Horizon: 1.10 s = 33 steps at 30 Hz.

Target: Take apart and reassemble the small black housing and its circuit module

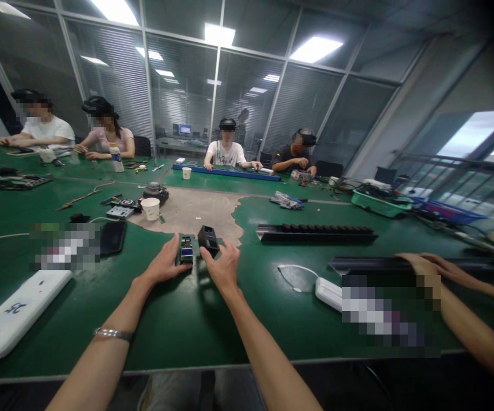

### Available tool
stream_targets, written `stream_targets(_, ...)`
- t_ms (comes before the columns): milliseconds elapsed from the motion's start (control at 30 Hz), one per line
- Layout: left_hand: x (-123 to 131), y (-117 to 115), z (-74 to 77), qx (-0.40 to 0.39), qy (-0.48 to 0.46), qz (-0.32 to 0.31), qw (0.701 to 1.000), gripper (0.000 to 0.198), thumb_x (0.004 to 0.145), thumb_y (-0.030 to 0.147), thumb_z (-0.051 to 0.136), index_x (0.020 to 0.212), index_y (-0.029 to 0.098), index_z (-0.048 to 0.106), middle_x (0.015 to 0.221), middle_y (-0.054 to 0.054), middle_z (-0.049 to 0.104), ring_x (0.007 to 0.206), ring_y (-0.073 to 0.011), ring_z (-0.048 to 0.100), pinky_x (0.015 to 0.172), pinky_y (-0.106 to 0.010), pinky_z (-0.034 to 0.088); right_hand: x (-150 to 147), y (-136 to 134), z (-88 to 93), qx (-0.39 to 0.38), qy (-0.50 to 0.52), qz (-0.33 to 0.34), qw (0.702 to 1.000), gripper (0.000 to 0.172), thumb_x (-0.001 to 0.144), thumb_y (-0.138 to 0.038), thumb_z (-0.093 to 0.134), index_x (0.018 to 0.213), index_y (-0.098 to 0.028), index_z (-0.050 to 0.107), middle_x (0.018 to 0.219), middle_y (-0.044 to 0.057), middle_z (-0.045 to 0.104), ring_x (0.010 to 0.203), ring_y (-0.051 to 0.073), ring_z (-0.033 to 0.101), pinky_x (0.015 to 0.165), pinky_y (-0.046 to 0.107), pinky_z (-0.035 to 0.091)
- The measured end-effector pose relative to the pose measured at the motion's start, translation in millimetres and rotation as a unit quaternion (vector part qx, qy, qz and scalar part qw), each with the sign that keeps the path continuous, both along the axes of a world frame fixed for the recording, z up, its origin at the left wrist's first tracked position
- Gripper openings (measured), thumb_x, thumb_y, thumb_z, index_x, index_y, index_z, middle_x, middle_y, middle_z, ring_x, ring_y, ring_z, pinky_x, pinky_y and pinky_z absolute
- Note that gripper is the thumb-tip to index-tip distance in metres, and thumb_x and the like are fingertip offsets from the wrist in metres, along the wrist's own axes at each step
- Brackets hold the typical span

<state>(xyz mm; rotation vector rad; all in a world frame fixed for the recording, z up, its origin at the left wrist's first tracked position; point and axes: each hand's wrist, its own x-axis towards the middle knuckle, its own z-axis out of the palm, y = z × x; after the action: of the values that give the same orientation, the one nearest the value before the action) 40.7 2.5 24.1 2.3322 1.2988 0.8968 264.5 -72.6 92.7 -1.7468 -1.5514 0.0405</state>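
My left hand [164,265] rests on the green table [187,319], its fingers closed around a small green circuit module [186,250]. My right hand [221,265] sits just to the right of it, fingers pinching a small black box-shaped part [208,239] that stands beside the module. Both parts lie near the torn edge of the green mat. A bracelet [112,333] circles my left wrist.
A white device [16,313] lies at the near left, a dark phone [112,237] and a paper cup [151,208] beyond it. A long black rail [315,233] and a white adapter [328,291] lie to the right, where another person's hands [426,265] rest. Several people sit at the far side.
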Motion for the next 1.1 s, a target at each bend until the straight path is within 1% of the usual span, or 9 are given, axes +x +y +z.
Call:
stream_targets(133, 2, -5, 4.9, -0.008, -0.027, 0.0, 1.0, 0.133, 0.079, 0.063, 0.081, 0.169, 0.011, 0.0, 0.169, -0.031, 0.029, 0.157, -0.0491, 0.028, 0.125, -0.065, 0.03, -28, 8, 9.9, -0.03, 0.012, 0.012, 0.999, 0.05, 0.092, -0.06, 0.07, 0.107, -0.014, 0.081, 0.138, 0.019, 0.066, 0.133, 0.033, 0.052, 0.113, 0.04, 0.038)
stream_targets(267, 2, -5, 4.8, -0.005, -0.05, -0.009, 0.999, 0.141, 0.075, 0.059, 0.086, 0.169, 0.013, -0.008, 0.168, -0.031, 0.029, 0.156, -0.0488, 0.03, 0.123, -0.065, 0.034, -44, 10, 14.6, -0.066, 0.006, 0.02, 0.998, 0.052, 0.092, -0.061, 0.069, 0.11, -0.015, 0.082, 0.136, 0.019, 0.067, 0.132, 0.034, 0.053, 0.108, 0.04, 0.04)
stream_targets(400, 2, -4, 3.5, -0.014, -0.059, -0.009, 0.998, 0.145, 0.072, 0.054, 0.089, 0.169, 0.014, -0.011, 0.168, -0.03, 0.03, 0.155, -0.049, 0.033, 0.123, -0.066, 0.032, -53, 10, 18.5, -0.088, -0.003, 0.029, 0.996, 0.052, 0.09, -0.063, 0.069, 0.109, -0.016, 0.082, 0.133, 0.018, 0.068, 0.131, 0.035, 0.052, 0.106, 0.041, 0.041)
stream_targets(600, 1, -2, -0.4, -0.008, -0.067, -0.021, 0.997, 0.144, 0.072, 0.046, 0.086, 0.168, 0.013, -0.016, 0.168, -0.031, 0.028, 0.154, -0.0482, 0.034, 0.123, -0.067, 0.031, -60, 6, 19.6, -0.095, -0.046, 0.042, 0.993, 0.048, 0.087, -0.061, 0.073, 0.105, -0.017, 0.081, 0.137, 0.02, 0.065, 0.133, 0.038, 0.047, 0.107, 0.048, 0.041)
stream_targets(767, 0, 0, -3.8, -0.013, -0.072, -0.019, 0.997, 0.14, 0.072, 0.044, 0.084, 0.168, 0.01, -0.012, 0.169, -0.031, 0.025, 0.155, -0.0487, 0.031, 0.124, -0.067, 0.029, -61, 1, 18.9, -0.101, -0.064, 0.043, 0.992, 0.05, 0.089, -0.061, 0.07, 0.109, -0.015, 0.08, 0.137, 0.02, 0.065, 0.131, 0.038, 0.048, 0.107, 0.048, 0.04)
stream_targets(867, -1, 1, -5.1, -0.015, -0.074, -0.019, 0.997, 0.142, 0.07, 0.045, 0.085, 0.169, 0.01, -0.011, 0.169, -0.031, 0.026, 0.155, -0.0494, 0.031, 0.124, -0.068, 0.03, -61, 3, 24.3, -0.103, -0.072, 0.04, 0.991, 0.052, 0.089, -0.062, 0.069, 0.108, -0.015, 0.08, 0.135, 0.021, 0.065, 0.131, 0.038, 0.047, 0.107, 0.048, 0.04)
stream_targets(967, -2, 4, -7.7, -0.001, -0.079, -0.018, 0.997, 0.14, 0.071, 0.044, 0.084, 0.169, 0.012, -0.012, 0.169, -0.03, 0.028, 0.155, -0.0483, 0.032, 0.124, -0.068, 0.03, -62, 5, 28.4, -0.114, -0.091, 0.04, 0.988, 0.056, 0.087, -0.063, 0.071, 0.109, -0.012, 0.08, 0.133, 0.022, 0.065, 0.13, 0.039, 0.047, 0.106, 0.05, 0.04)
stream_targets(1033, -1, 6, -9.9, 0.01, -0.076, -0.018, 0.997, 0.135, 0.074, 0.04, 0.08, 0.168, 0.014, -0.013, 0.169, -0.028, 0.029, 0.155, -0.047, 0.033, 0.124, -0.068, 0.03, -61, 4, 26.6, -0.138, -0.099, 0.044, 0.985, 0.057, 0.085, -0.062, 0.073, 0.109, -0.011, 0.08, 0.129, 0.023, 0.066, 0.128, 0.04, 0.048, 0.105, 0.05, 0.041)
stream_targets(1100, 0, 7, -10.9, 0.02, -0.065, -0.021, 0.997, 0.132, 0.075, 0.036, 0.077, 0.168, 0.015, -0.015, 0.169, -0.027, 0.029, 0.155, -0.0467, 0.033, 0.124, -0.068, 0.029, -60, 2, 20.6, -0.154, -0.096, 0.047, 0.982, 0.058, 0.085, -0.063, 0.072, 0.11, -0.011, 0.08, 0.128, 0.024, 0.066, 0.127, 0.04, 0.049, 0.104, 0.051, 0.041)
